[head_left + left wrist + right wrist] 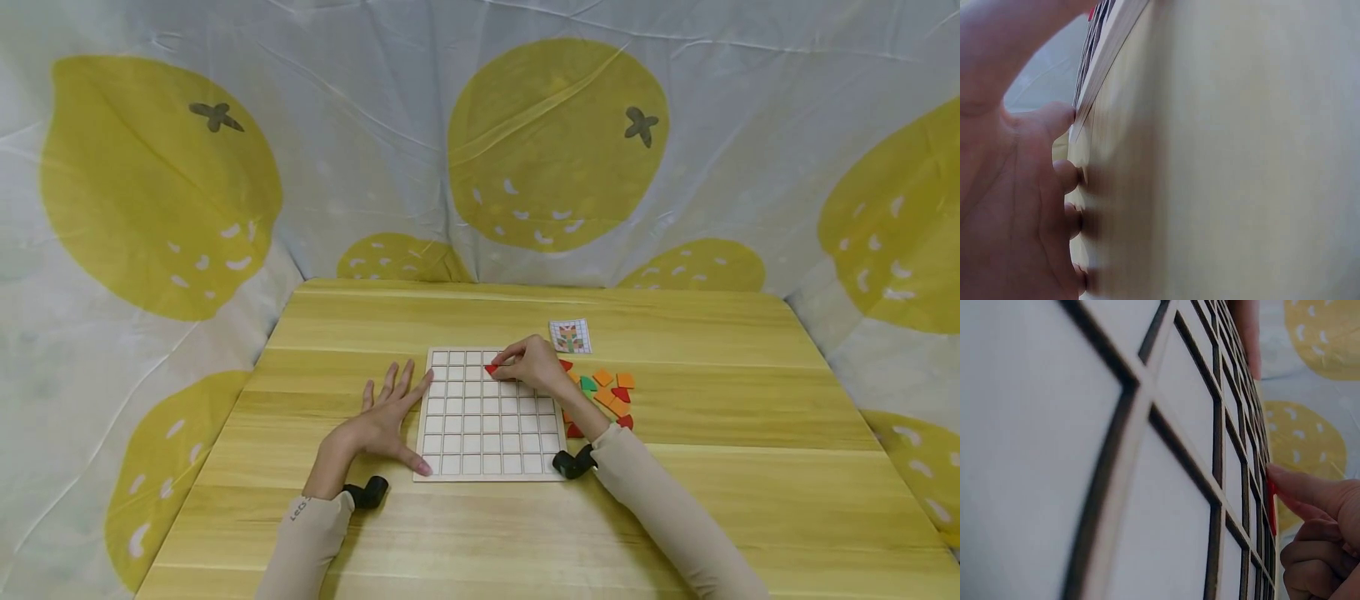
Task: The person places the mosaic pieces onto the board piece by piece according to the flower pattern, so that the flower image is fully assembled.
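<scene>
A pale wooden grid board [487, 417] lies flat on the table. My left hand [393, 408] rests flat beside its left edge, fingers spread and straight, thumb against the board's near left corner. In the left wrist view the palm [1004, 206] lies by the board's edge [1107, 53]. My right hand [517, 364] reaches over the board's far rows and pinches a small red piece [491, 367] down onto a cell. The right wrist view shows the grid [1166, 444] close up, with the red piece [1271, 509] under a fingertip [1300, 490].
A pile of orange, red and green flat pieces [606, 392] lies right of the board. A small pattern card [570, 336] sits beyond it. The wooden table [712, 400] is walled by a lemon-print cloth [525, 150].
</scene>
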Action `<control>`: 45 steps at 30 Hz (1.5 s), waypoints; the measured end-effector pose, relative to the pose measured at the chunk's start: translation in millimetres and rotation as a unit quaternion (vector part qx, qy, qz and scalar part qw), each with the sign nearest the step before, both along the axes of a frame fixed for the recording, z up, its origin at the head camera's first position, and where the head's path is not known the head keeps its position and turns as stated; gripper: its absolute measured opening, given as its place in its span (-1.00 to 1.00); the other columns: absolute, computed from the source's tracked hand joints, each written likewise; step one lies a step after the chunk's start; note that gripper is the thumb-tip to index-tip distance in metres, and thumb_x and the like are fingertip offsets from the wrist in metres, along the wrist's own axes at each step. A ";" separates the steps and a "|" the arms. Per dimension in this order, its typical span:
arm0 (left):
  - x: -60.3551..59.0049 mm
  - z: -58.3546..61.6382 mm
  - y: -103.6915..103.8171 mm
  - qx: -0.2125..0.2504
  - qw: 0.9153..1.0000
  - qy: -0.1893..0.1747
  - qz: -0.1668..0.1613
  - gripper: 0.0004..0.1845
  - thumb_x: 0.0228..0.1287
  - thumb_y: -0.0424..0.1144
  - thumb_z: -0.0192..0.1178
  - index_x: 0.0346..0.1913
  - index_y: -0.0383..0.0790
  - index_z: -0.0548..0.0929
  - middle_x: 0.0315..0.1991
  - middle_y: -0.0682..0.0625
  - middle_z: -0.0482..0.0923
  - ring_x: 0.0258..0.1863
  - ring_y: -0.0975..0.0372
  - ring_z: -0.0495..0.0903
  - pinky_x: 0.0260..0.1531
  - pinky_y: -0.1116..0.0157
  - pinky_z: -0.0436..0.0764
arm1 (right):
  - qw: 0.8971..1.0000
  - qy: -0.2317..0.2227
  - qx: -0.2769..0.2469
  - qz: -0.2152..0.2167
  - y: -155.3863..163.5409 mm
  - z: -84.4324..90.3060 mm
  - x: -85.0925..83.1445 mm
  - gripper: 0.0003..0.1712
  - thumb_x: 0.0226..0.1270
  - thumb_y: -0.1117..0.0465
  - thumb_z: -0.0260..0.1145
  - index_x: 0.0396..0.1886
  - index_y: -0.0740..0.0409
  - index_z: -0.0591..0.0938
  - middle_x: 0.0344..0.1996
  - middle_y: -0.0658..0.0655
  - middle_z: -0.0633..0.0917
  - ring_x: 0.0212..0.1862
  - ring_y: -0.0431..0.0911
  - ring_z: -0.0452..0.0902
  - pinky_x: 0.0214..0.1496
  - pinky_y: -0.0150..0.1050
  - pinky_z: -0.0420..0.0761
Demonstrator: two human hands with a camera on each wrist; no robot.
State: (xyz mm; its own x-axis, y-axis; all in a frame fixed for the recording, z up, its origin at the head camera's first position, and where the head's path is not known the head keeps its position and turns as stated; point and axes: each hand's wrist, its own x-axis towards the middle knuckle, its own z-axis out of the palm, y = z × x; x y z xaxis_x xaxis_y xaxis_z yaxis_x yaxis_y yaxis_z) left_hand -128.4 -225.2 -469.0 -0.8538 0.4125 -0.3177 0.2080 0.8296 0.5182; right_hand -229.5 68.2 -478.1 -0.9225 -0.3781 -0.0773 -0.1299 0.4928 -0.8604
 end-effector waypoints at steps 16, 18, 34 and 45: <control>-1.9 1.4 4.1 0.003 1.000 0.000 -0.005 0.62 -0.32 0.23 0.70 0.70 -0.10 -0.23 0.66 -0.33 -0.60 0.62 -0.27 -0.64 0.44 -0.45 -0.57 | 0.999 -0.034 -0.010 -0.008 36.5 9.5 -5.1 -0.77 0.30 0.17 0.53 -0.09 0.12 0.85 -0.73 -0.04 0.36 -0.60 -0.14 0.12 -0.50 -0.31 0.21; -1.5 2.0 4.4 0.006 1.000 0.000 -0.006 0.62 -0.31 0.24 0.69 0.70 -0.10 -0.23 0.66 -0.34 -0.60 0.62 -0.27 -0.64 0.43 -0.45 -0.57 | 0.999 -0.029 0.000 -0.021 50.5 11.7 -7.1 -0.76 0.30 0.16 0.53 -0.08 0.13 0.84 -0.69 -0.02 0.34 -0.56 -0.12 0.13 -0.50 -0.32 0.21; -0.6 2.5 1.5 0.004 1.000 0.003 -0.005 0.61 -0.29 0.22 0.70 0.70 -0.12 -0.22 0.66 -0.35 -0.60 0.62 -0.30 -0.63 0.43 -0.46 -0.55 | 0.995 -0.064 0.023 -0.073 111.5 -0.2 -8.1 -0.75 0.30 0.19 0.52 -0.10 0.24 0.83 -0.75 -0.08 0.38 -0.65 -0.21 0.15 -0.56 -0.38 0.23; -0.6 2.1 1.6 0.006 1.000 0.000 -0.006 0.60 -0.28 0.22 0.70 0.70 -0.14 -0.21 0.66 -0.35 -0.59 0.62 -0.29 -0.64 0.43 -0.46 -0.57 | 0.994 -0.073 0.017 -0.079 108.4 -0.7 -10.0 -0.78 0.31 0.20 0.51 -0.14 0.24 0.83 -0.74 -0.05 0.43 -0.63 -0.20 0.17 -0.54 -0.36 0.26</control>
State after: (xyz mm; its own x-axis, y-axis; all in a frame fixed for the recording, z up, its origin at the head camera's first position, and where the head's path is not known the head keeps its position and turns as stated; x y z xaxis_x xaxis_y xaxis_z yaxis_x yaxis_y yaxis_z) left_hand -129.0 -223.5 -466.8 -0.8493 0.4257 -0.3122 0.2179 0.8213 0.5272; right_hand -239.5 176.6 -478.7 -0.9484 -0.2233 -0.2252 0.0770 0.5269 -0.8464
